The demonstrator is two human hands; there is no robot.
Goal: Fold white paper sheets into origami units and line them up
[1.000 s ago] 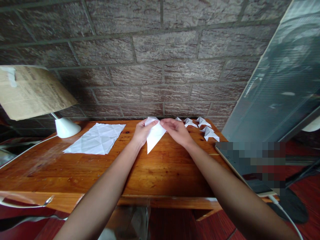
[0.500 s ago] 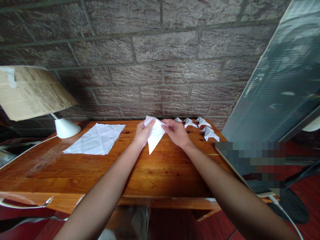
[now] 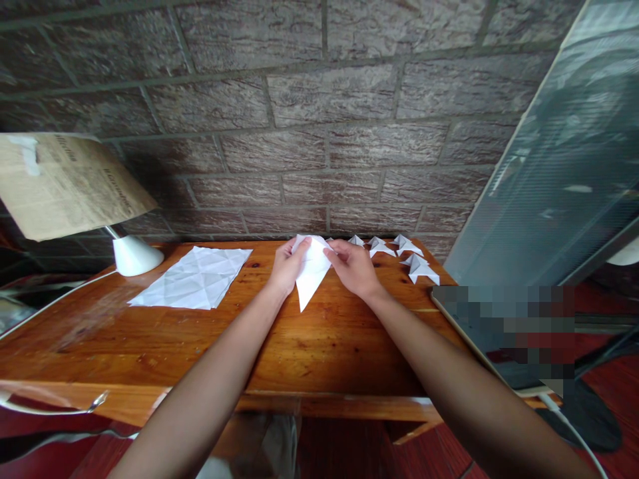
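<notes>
Between my hands is a folded sheet of white paper, kite-shaped, its long point turned down toward me. My left hand grips its left edge, with the thumb lying on the paper's face. At the right edge, the thumb and fingers of my right hand pinch the paper. Some fingers are hidden behind the sheet. Just beyond my right hand stand several small folded paper pieces with pointed flaps. Creased white square sheets lie flat to the left of my hands.
All this is at a wooden table against a brick wall. A lamp with a white base and paper shade stands at the left. At the right edge lies a dark flat device, partly blurred, with a white cable.
The upper part of the folded paper has shifted slightly, its top edge now looking rounder between my thumbs. Both hands keep their hold, and the view has moved a little.
</notes>
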